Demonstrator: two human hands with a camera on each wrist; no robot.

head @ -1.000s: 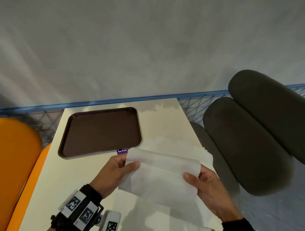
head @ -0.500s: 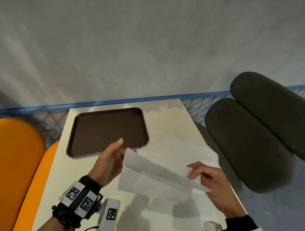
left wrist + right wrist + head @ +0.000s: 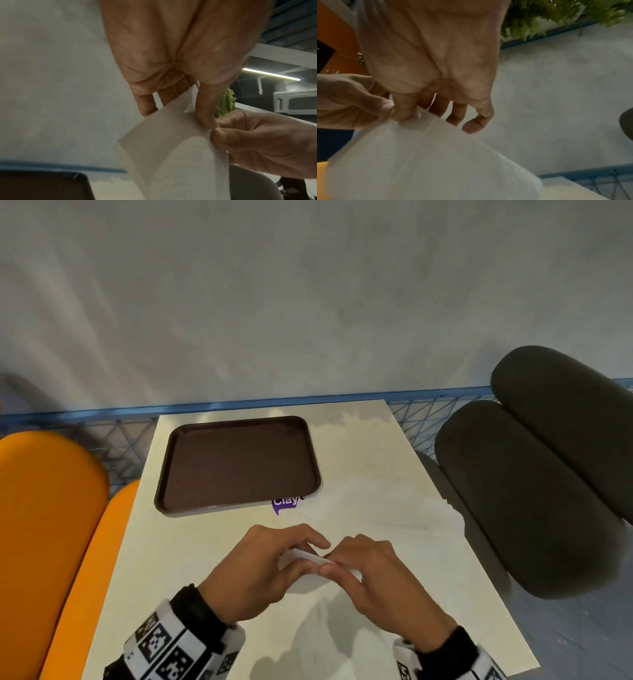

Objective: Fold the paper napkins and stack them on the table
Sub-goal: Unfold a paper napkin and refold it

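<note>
Close to the person, both hands meet in the air above the worktop point(image 3: 394, 508). The left hand point(image 3: 260, 573) and the right hand point(image 3: 380, 583) each pinch the top edge of one paper napkin point(image 3: 171, 155), and the rest hangs down. That thin paper could tear if the hands pull apart, or fold crooked if the corners don't match. Farther back sits a brown tray point(image 3: 239, 462). I see no stack yet.
</note>
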